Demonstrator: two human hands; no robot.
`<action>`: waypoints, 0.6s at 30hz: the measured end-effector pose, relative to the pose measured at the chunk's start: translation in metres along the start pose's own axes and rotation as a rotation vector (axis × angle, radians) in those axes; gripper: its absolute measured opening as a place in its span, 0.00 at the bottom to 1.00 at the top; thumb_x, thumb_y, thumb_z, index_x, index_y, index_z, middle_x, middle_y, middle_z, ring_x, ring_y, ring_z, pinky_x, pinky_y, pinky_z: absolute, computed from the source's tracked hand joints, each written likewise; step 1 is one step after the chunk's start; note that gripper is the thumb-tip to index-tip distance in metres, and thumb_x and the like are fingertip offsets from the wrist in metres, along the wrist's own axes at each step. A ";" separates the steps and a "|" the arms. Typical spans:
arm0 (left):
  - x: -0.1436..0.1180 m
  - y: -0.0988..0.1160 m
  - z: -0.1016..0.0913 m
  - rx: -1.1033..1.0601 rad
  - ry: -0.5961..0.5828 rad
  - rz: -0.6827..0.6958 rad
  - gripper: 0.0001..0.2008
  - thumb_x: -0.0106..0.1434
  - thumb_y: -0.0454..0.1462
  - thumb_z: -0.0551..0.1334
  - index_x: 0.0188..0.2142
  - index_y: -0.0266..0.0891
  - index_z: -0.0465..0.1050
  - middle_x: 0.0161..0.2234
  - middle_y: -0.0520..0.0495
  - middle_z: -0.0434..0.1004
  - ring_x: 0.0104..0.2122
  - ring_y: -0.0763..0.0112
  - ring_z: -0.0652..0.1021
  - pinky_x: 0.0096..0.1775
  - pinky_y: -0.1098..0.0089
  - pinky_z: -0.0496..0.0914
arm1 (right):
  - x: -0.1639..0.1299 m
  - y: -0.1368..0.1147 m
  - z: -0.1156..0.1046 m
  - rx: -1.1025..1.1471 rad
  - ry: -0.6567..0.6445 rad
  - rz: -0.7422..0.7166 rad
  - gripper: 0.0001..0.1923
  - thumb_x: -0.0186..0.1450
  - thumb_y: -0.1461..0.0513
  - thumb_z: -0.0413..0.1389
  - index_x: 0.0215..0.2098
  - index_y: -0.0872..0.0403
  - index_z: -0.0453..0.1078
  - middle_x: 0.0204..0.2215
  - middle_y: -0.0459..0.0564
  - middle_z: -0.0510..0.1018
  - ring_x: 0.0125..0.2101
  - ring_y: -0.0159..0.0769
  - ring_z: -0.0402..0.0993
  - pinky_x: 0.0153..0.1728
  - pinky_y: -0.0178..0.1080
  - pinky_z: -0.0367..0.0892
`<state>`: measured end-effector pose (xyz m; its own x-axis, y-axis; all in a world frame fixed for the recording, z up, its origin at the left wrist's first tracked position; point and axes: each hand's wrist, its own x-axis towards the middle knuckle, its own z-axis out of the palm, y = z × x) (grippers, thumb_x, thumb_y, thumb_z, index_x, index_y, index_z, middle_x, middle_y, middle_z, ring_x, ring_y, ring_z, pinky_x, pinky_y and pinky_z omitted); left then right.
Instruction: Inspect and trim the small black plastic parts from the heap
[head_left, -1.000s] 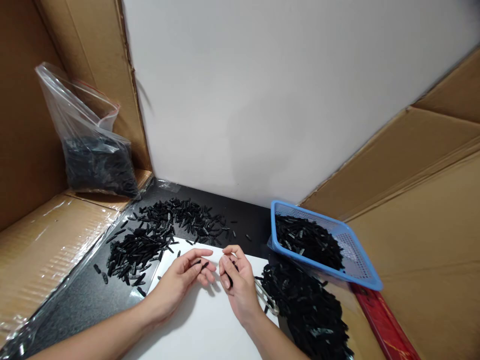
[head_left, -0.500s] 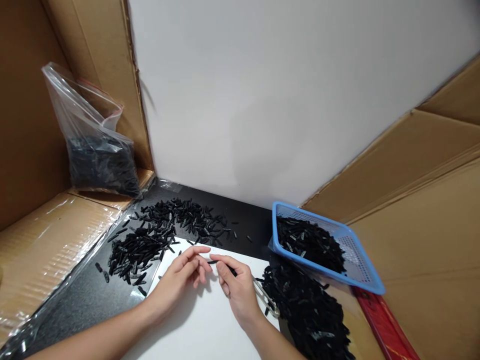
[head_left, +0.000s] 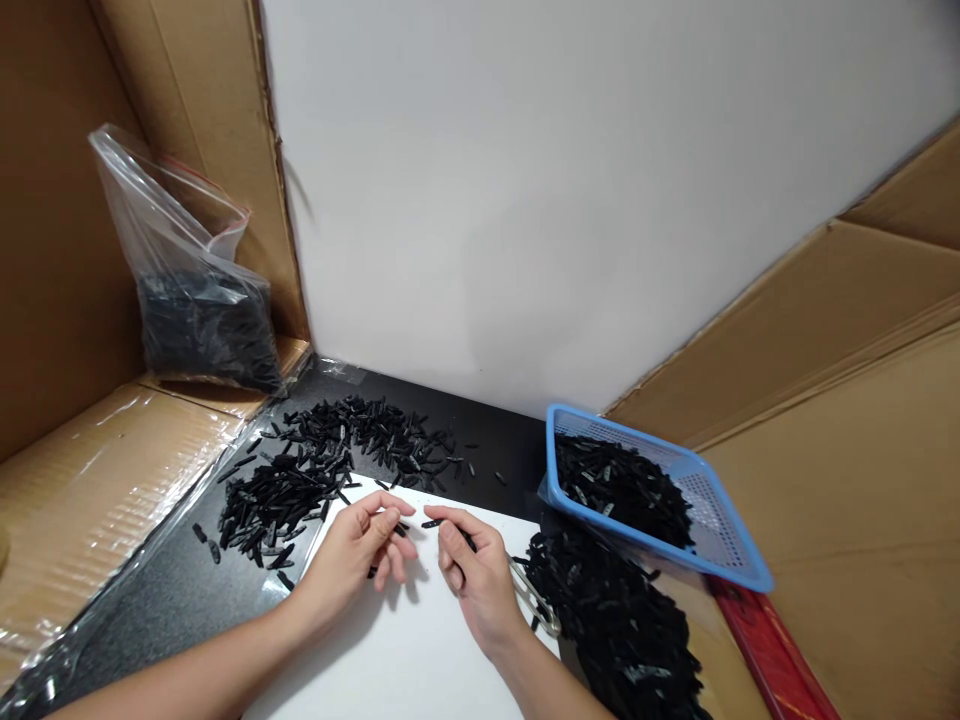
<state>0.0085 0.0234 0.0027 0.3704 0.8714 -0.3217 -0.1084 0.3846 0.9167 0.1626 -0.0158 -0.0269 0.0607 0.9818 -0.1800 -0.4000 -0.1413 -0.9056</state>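
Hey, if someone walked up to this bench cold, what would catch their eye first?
Probably the two bare hands, left hand and right hand, meeting over the white sheet, each pinching a small black piece. Next, the black pieces everywhere: a loose pile at left, a blue basket of them at right, and a clear bag on the cardboard.

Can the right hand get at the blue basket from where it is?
Probably yes: the right hand sits just left of the blue basket, open-topped, with only a low pile of black parts between.
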 end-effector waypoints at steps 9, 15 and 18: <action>-0.005 -0.001 0.000 0.093 -0.019 0.118 0.20 0.62 0.53 0.57 0.44 0.42 0.65 0.18 0.61 0.59 0.19 0.76 0.57 0.22 0.74 0.51 | -0.002 -0.007 0.006 0.097 -0.083 0.031 0.16 0.59 0.53 0.62 0.25 0.54 0.65 0.17 0.39 0.67 0.12 0.20 0.47 0.13 0.28 0.38; -0.007 -0.005 0.000 0.099 -0.083 0.179 0.18 0.63 0.47 0.60 0.49 0.43 0.64 0.23 0.57 0.66 0.22 0.74 0.63 0.27 0.72 0.56 | -0.002 0.000 0.006 -0.107 -0.070 0.034 0.16 0.56 0.52 0.65 0.36 0.56 0.76 0.17 0.41 0.69 0.13 0.22 0.50 0.12 0.28 0.42; -0.006 -0.002 -0.002 0.179 -0.105 0.195 0.17 0.65 0.45 0.59 0.51 0.43 0.63 0.25 0.55 0.69 0.25 0.71 0.67 0.29 0.71 0.59 | -0.001 0.001 0.005 -0.092 -0.053 0.019 0.15 0.56 0.52 0.65 0.32 0.56 0.76 0.16 0.41 0.68 0.13 0.22 0.50 0.12 0.28 0.42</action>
<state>0.0048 0.0176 0.0021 0.4528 0.8839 -0.1172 -0.0255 0.1442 0.9892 0.1571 -0.0158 -0.0260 0.0047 0.9838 -0.1794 -0.3146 -0.1688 -0.9341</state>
